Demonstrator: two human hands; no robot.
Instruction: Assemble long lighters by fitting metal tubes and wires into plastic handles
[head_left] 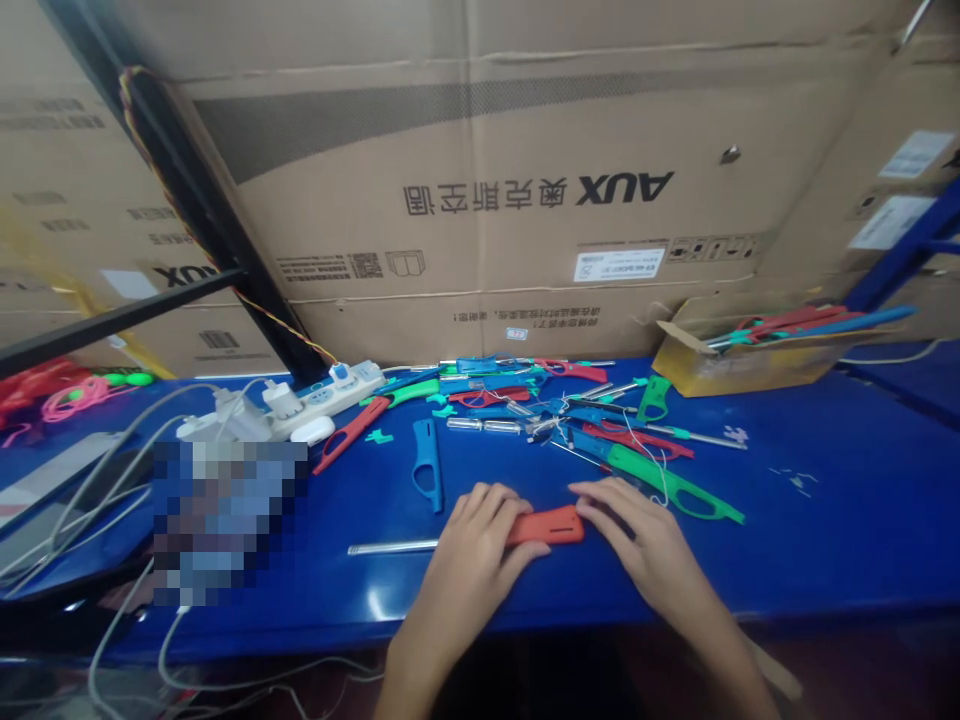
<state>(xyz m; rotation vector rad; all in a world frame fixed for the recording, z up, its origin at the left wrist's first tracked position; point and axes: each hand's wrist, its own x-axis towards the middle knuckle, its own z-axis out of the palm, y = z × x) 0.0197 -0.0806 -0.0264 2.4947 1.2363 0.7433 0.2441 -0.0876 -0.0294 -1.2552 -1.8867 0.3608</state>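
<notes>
An orange-red long-nosed lighter (551,525) lies low over the blue table, its metal tube (394,547) pointing left. My left hand (480,545) is wrapped round the handle and hides its middle. The thumb and fingertips of my right hand (637,535) pinch the handle's right end; whether a small part is between them cannot be seen. Just beyond my left hand lies an empty-looking blue lighter handle (427,465). A green lighter (675,485) lies behind my right hand.
A heap of lighter parts (517,385) spreads along the back. At the back right stands a cardboard box (739,365) of lighters. A white power strip (352,390) with plugs and cables occupies the left. Large cardboard sheets (480,250) wall off the rear.
</notes>
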